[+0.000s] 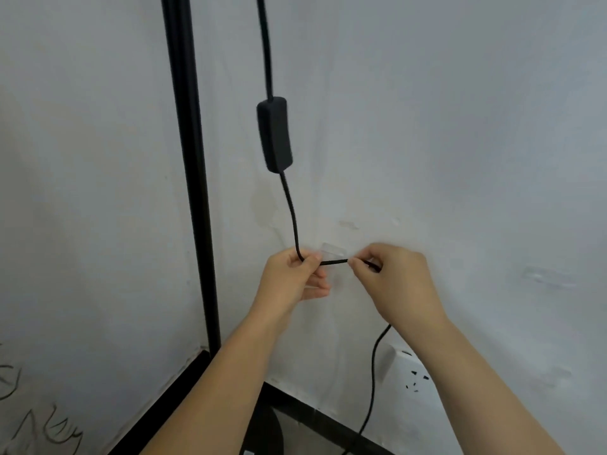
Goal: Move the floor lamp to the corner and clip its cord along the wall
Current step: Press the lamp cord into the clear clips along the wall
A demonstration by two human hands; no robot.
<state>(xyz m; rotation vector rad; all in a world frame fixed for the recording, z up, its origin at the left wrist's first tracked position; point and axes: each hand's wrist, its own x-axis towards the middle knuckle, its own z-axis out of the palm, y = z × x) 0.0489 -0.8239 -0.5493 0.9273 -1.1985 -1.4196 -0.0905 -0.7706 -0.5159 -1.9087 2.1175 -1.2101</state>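
The black floor lamp pole [193, 192] stands upright in the corner of two white walls. A black cord [292, 211] hangs down the right wall through an inline switch [274, 134]. My left hand [292, 280] pinches the cord where it bends. My right hand [391, 284] pinches it a little to the right. Between them a short stretch of cord lies taut across a clear plastic clip [333, 251] stuck on the wall. Below my right hand the cord drops toward the floor.
A second clear clip [543, 277] sits on the wall to the right. A white wall socket [407, 369] is low on the right wall. Black skirting [315, 408] runs along the floor. Part of the lamp's round base [271, 431] shows between my forearms.
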